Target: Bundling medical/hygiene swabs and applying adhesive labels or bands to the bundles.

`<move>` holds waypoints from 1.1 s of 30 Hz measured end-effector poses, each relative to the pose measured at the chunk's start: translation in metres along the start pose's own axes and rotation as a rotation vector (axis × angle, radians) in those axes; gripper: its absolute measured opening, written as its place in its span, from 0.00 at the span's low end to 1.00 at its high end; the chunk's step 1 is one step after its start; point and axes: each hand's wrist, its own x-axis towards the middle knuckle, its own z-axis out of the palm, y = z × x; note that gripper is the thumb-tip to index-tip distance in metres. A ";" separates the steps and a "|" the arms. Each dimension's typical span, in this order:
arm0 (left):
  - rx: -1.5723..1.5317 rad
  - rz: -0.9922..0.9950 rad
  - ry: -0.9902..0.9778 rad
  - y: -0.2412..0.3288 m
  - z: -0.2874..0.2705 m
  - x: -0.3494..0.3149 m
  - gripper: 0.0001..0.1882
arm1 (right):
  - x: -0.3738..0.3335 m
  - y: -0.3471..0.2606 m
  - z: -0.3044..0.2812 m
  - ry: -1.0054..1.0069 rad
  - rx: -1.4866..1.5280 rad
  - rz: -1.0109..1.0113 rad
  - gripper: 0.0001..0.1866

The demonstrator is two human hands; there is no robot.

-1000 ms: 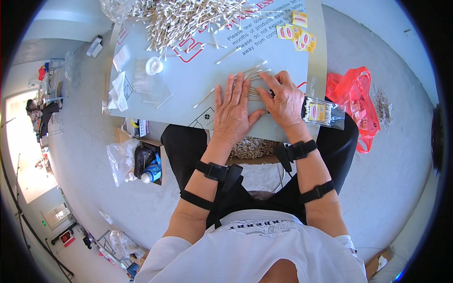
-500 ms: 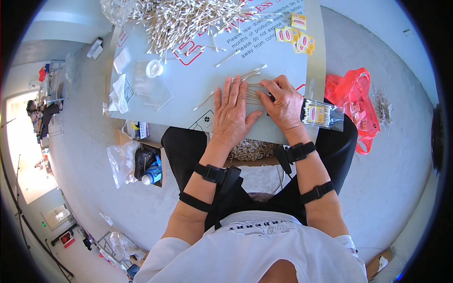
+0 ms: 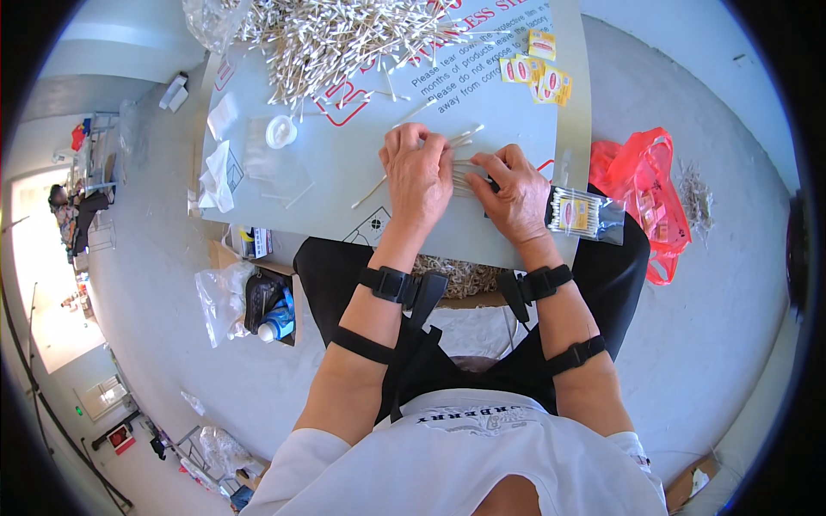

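Several loose cotton swabs (image 3: 462, 176) lie on the table between my two hands. My left hand (image 3: 419, 181) has its fingers curled down around the swabs' left ends. At their other ends, my right hand (image 3: 514, 196) is closed, thumb and index finger pinching the swabs. How many each hand holds is hidden. A few swab tips stick out beyond my left fingers. Right of my right hand, a clear bag of cotton swabs (image 3: 575, 212) with a yellow card inside lies at the table's near edge. A big heap of swabs (image 3: 344, 52) covers the far part.
Yellow cards (image 3: 551, 83) lie at the table's far right. Toward the left are a small white round tub (image 3: 281, 132), clear bags (image 3: 280, 172) and crumpled white tissue (image 3: 217, 176). A red plastic bag (image 3: 658, 198) sits right of the table; an open box (image 3: 288, 301) stands on the floor left.
My left hand was lying flat with fingers stretched; now its fingers are curled down by the swabs. My right hand has shifted slightly left and keeps its pinch.
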 end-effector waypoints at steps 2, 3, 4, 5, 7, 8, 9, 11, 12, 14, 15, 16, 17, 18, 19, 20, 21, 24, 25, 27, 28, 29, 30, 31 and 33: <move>0.003 0.006 -0.005 0.000 0.002 0.001 0.07 | 0.000 0.000 0.000 0.001 0.001 -0.001 0.11; 0.002 0.013 -0.016 0.002 0.002 0.000 0.06 | 0.000 0.001 0.000 0.006 0.003 -0.001 0.11; 0.000 0.020 -0.027 0.003 0.002 -0.001 0.06 | -0.001 0.001 0.000 0.011 0.005 0.000 0.10; 0.001 0.021 -0.027 0.003 0.002 -0.001 0.06 | -0.001 0.001 0.000 0.012 0.006 0.000 0.10; -0.007 0.031 -0.046 0.003 0.002 -0.002 0.06 | -0.001 0.001 0.001 0.017 0.011 0.003 0.10; -0.006 0.031 -0.047 0.003 0.002 -0.002 0.06 | -0.001 0.001 0.001 0.017 0.012 0.003 0.10; -0.007 0.031 -0.050 0.003 0.002 -0.001 0.06 | -0.001 0.001 0.001 0.015 0.014 0.006 0.10; -0.007 0.032 -0.053 0.003 0.002 -0.001 0.06 | -0.001 0.001 0.001 0.013 0.016 0.009 0.10; -0.006 0.034 -0.054 0.003 0.002 0.000 0.06 | -0.001 0.001 0.000 0.013 0.015 0.008 0.10; -0.004 0.037 -0.056 0.003 0.002 0.000 0.06 | -0.001 0.002 0.000 0.012 0.014 0.007 0.10; 0.004 0.039 -0.061 0.002 0.003 0.001 0.06 | -0.001 0.002 0.001 0.010 0.013 0.007 0.09; 0.011 0.041 -0.066 0.002 0.003 0.001 0.06 | -0.001 0.002 0.001 0.008 0.013 0.007 0.09; 0.012 0.041 -0.066 0.002 0.002 0.002 0.06 | -0.001 0.002 0.001 0.009 0.014 0.007 0.09; 0.033 0.043 -0.118 0.001 0.001 0.003 0.06 | -0.001 0.002 0.000 0.014 0.020 0.001 0.09; 0.055 0.044 -0.170 0.000 -0.001 0.004 0.06 | -0.001 0.001 0.000 0.020 0.027 -0.005 0.08; 0.055 0.045 -0.169 0.000 -0.002 0.005 0.06 | -0.001 0.001 0.000 0.021 0.027 -0.005 0.08; 0.043 0.055 -0.192 0.000 -0.003 0.006 0.06 | -0.001 0.001 0.000 0.033 0.025 -0.009 0.08; 0.002 0.055 -0.171 -0.004 -0.005 0.010 0.06 | -0.001 0.001 -0.001 0.045 0.034 -0.010 0.07; -0.030 0.044 -0.130 -0.007 -0.006 0.012 0.07 | -0.001 0.001 -0.002 0.043 0.041 -0.004 0.06; 0.020 -0.011 -0.049 -0.014 -0.007 0.019 0.09 | 0.000 -0.001 -0.003 0.043 0.051 0.001 0.06; 0.066 -0.066 0.032 -0.019 -0.008 0.023 0.11 | 0.000 -0.002 -0.003 0.042 0.058 0.006 0.06; 0.183 -0.077 0.034 -0.025 -0.008 0.027 0.14 | 0.000 -0.002 -0.003 0.042 0.060 0.003 0.06; 0.186 -0.078 0.037 -0.030 -0.007 0.030 0.14 | 0.000 -0.003 -0.003 0.043 0.064 0.006 0.06; 0.223 -0.128 0.016 -0.034 -0.006 0.033 0.12 | 0.001 -0.004 -0.003 0.044 0.068 0.008 0.06; 0.262 -0.176 -0.002 -0.035 -0.004 0.035 0.11 | 0.001 -0.004 -0.002 0.049 0.070 0.006 0.06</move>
